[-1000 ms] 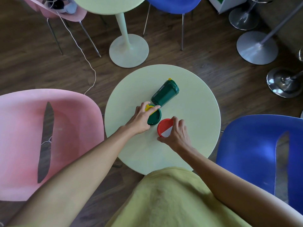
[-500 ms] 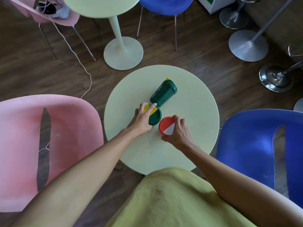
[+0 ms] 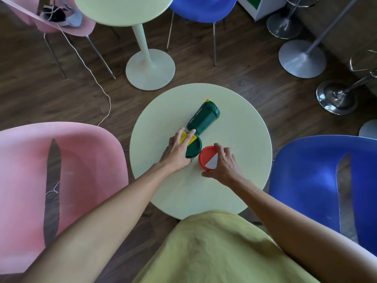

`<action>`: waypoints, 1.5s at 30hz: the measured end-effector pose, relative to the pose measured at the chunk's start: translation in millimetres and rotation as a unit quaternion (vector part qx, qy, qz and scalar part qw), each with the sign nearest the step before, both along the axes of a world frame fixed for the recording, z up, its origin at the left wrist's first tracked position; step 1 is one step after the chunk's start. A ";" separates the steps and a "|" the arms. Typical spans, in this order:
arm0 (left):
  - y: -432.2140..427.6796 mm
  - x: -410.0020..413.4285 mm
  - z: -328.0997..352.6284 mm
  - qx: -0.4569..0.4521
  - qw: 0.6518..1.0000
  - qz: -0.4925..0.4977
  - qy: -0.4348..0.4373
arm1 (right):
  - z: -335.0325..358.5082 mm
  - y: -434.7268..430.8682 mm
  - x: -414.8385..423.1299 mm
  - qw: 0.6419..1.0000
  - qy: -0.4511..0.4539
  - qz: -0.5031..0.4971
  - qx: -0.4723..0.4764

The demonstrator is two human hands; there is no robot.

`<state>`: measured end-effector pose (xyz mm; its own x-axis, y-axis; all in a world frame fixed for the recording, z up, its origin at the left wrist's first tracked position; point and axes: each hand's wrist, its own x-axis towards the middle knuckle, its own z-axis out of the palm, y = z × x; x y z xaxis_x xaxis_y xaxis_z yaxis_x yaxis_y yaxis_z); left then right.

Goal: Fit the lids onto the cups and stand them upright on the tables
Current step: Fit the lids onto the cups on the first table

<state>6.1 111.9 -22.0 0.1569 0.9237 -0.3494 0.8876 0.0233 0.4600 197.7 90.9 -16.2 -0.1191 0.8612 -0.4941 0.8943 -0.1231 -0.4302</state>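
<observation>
A dark green cup [image 3: 204, 118] lies on its side near the middle of the round pale green table [image 3: 240, 123], its yellow-tipped top pointing away from me. Just in front of it sits a round green lid [image 3: 194, 148] with a yellow flap. My left hand [image 3: 178, 149] lies over the lid's left side, fingers on the flap. Touching it on the right is a red lid [image 3: 207, 158] with a white sector. My right hand [image 3: 224, 164] grips its rim, thumb at the front and fingers at the back. Whether cups stand under these lids is hidden.
A pink chair [image 3: 81, 170] stands left of the table and a blue chair [image 3: 318, 176] right of it. Beyond are a second pale green table [image 3: 122, 9] on a pedestal, another pink chair, another blue chair, a white cable on the floor and metal stool bases [image 3: 302, 58].
My right hand has spread its thumb and fingers wider around the red lid's rim. My left hand stays on the green lid. The view has shifted slightly.
</observation>
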 end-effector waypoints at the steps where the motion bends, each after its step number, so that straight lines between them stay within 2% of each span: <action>1: -1.1 -0.2 -1.2 0.007 1.000 0.001 0.000 | 0.3 -0.1 0.4 1.000 0.001 -0.001 -0.001; 6: -9.2 -2.6 -5.8 0.045 0.999 0.019 -0.014 | 2.6 -3.0 0.7 1.000 0.006 -0.013 -0.006; 10: -14.5 -4.6 -5.9 0.055 0.996 0.042 -0.063 | 6.2 1.5 3.3 0.996 0.010 -0.068 0.061; 13: -18.8 -1.7 -5.2 0.096 0.980 0.131 -0.117 | 8.3 21.7 5.2 0.989 0.049 -0.118 0.077; 16: -23.4 6.7 -9.8 0.103 0.940 0.285 -0.154 | 4.1 59.0 7.7 0.985 0.085 -0.136 0.060; 19: -20.2 16.5 -14.3 0.071 0.906 0.378 -0.179 | -3.6 107.0 10.2 0.981 0.127 -0.145 0.011; 23: -13.2 29.6 -16.6 0.047 0.823 0.510 -0.246 | -24.3 167.5 3.2 0.966 0.156 -0.182 -0.093; 26: -15.3 41.6 -17.5 0.056 0.770 0.573 -0.275 | -41.1 196.4 -3.5 0.959 0.172 -0.202 -0.105; 30: -21.2 51.2 -19.6 0.054 0.717 0.611 -0.331 | -52.9 217.5 -7.4 0.961 0.179 -0.175 -0.122; 33: -24.2 52.8 -19.9 0.046 0.695 0.625 -0.352 | -57.3 226.2 -11.9 0.961 0.192 -0.143 -0.139; 38: -23.7 50.7 -14.4 0.045 0.682 0.630 -0.368 | -68.5 233.0 -15.1 0.966 0.213 -0.083 -0.117; 43: -24.0 51.2 -12.7 0.037 0.674 0.634 -0.378 | -77.4 232.0 -5.4 0.981 0.188 0.013 -0.033; 45: -23.9 51.2 -13.3 0.036 0.671 0.635 -0.381 | -77.1 237.1 -5.6 0.980 0.181 0.083 0.005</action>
<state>57.3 88.0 -35.3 -0.6644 0.4920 -0.5626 -0.3206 0.4923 0.8092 192.1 328.0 -93.3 -0.4245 0.8198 -0.3843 0.6901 0.0182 -0.7235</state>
